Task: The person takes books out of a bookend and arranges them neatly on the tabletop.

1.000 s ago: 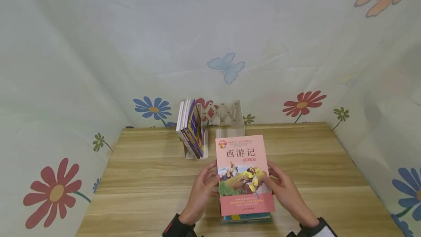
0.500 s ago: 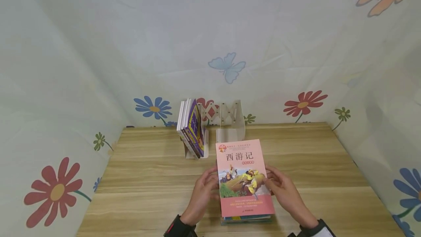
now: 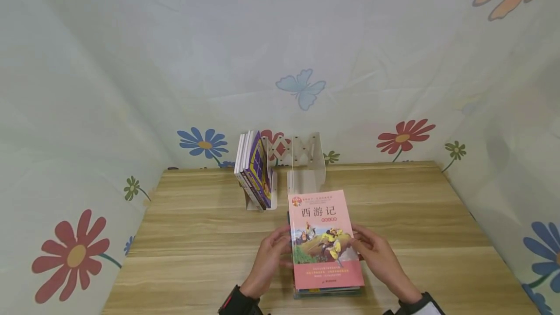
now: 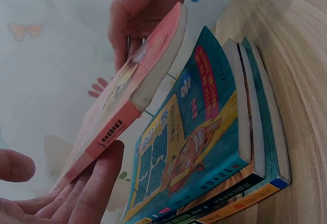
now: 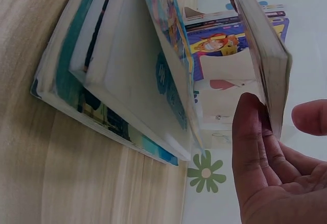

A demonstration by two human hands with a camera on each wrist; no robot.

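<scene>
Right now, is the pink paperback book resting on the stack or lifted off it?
Lifted. The pink paperback book is tilted clear of the stack of books, with the left hand and right hand gripping its edges.

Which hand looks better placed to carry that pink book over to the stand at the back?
Probably the left. Both hands hold the pink book by its edges above the stack, but the left hand is on the side of the stand where books already lean.

We see a wooden table (image 3: 197, 237) with pale plank grain. Directly on it lies a stack of books (image 3: 328, 291) near the front edge, and toward the back stands a white expanding book rack (image 3: 306, 169) holding several upright books (image 3: 255, 171) at its left end
</scene>
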